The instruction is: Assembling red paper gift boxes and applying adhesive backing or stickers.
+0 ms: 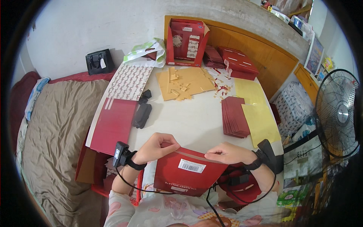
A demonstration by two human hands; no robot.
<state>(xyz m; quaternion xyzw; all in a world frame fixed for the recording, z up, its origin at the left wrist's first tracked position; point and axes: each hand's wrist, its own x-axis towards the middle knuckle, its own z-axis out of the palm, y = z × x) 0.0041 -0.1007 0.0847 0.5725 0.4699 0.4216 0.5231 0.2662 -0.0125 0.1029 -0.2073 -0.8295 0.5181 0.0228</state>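
Got a red cardboard packet point(185, 177) right at the near edge of the white surface point(174, 121), labelled face turned up toward the camera. Held by its far edge with both hands: pinching grip of the left hand point(157, 147) on the left part, thumb and fingertips together on the edge, and a similar pinching grip of the right hand point(228, 153) farther right along the same edge. Can't make out the fingers tucked behind, though. Black wrist devices point(121, 154) on both arms, cables included.

Over on the right, a fanned stack of dark red sleeves point(232, 117), just beside some yellow sheets point(262, 125). Toward the far middle, a tan board point(202, 81) with little tan pieces on top, plus red scraps point(223, 87) near its right end. On the left, a patterned sheet point(128, 81), a nearer red panel point(113, 126) and a dark pouch point(142, 115). At the far end, a big red display box point(186, 41). Beyond the surface, a bed point(62, 132) to the left and a black fan point(338, 113) to the right.
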